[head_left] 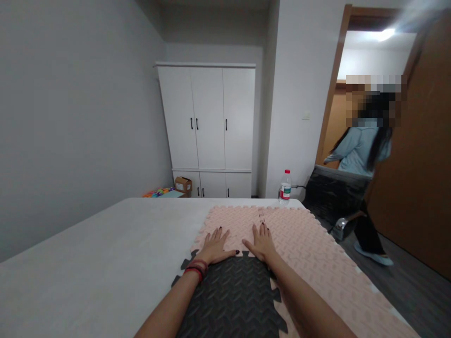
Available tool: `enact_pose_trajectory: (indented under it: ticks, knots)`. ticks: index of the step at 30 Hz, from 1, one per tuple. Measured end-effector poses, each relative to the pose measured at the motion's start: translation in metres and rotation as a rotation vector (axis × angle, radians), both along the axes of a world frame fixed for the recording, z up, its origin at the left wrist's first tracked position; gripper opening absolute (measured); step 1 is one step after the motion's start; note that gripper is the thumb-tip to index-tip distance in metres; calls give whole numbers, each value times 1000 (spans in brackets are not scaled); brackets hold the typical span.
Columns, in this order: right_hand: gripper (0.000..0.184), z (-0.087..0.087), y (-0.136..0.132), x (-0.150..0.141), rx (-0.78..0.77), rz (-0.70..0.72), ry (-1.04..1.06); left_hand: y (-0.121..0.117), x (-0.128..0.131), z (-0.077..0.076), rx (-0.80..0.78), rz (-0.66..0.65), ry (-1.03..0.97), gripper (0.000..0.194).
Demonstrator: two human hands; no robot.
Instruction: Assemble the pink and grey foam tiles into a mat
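Note:
My left hand lies flat with spread fingers across the seam between a black foam mat tile and the pink foam mat. Red and dark bands circle that wrist. On the other side, my right hand rests palm down on the pink foam, its fingers also apart, with the wrist over the black tile's far right corner. Neither hand holds anything. The black tile has jigsaw edges and lies nearest me, beside and below the pink foam. Part of its far edge is hidden under my hands.
A white table carries the mats. At its far right corner stands a plastic bottle with a red cap. Beyond are a white cabinet, a cardboard box, and a black chair. A person is by the doorway.

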State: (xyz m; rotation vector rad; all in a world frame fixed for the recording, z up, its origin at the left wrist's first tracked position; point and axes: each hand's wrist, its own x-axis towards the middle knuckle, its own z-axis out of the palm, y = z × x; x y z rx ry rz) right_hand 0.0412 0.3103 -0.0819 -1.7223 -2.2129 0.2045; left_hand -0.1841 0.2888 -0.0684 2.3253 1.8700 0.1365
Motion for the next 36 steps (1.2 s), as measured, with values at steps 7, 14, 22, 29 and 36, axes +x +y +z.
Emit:
enact_pose_trajectory:
  ticks: [7,14,22,29,36]
  knots:
    - [90,-4,2,4,-17,39,79,-5,2,4,15,-2,-9,100]
    - [74,10,25,31,-31,115,180,-3,1,0,7,3,-31,103]
    - [61,26,19,231,32,-246,223,19,-25,6,-20,46,-75,77]
    - [68,-16,-16,310,-97,-365,294,27,-64,-10,68,335,-2,76]
    - [71,-31,-6,309,-92,-289,332,28,-65,-21,105,273,57,73]
